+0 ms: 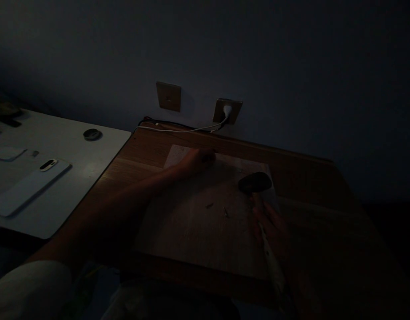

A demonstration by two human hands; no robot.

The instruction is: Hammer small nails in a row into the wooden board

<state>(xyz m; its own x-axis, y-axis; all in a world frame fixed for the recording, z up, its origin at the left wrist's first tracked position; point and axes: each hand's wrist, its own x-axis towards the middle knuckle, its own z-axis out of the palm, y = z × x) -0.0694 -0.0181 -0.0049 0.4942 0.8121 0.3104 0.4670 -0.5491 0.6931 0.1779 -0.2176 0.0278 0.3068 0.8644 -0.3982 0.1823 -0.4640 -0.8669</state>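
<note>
The scene is very dark. My right hand (273,226) is closed round the handle of a mallet (255,182), whose dark, rounded head is over the right part of a pale board (181,231). Its light lower handle runs down past my wrist. My left hand (200,159) rests at the board's far edge with its fingers curled; whatever they may hold is hidden. Between the hands, a small dark piece (209,205) and a thin, shiny metal piece (225,212) lie apart on the board. A tiny pale bit (240,170) is farther back.
The board lies on a wooden table (321,186) against the wall. A white table (71,164) adjoins it at left, bearing a phone (28,189) and a round dark dish-like thing (92,134). A white cable (178,130) runs along the back to a wall socket (236,111).
</note>
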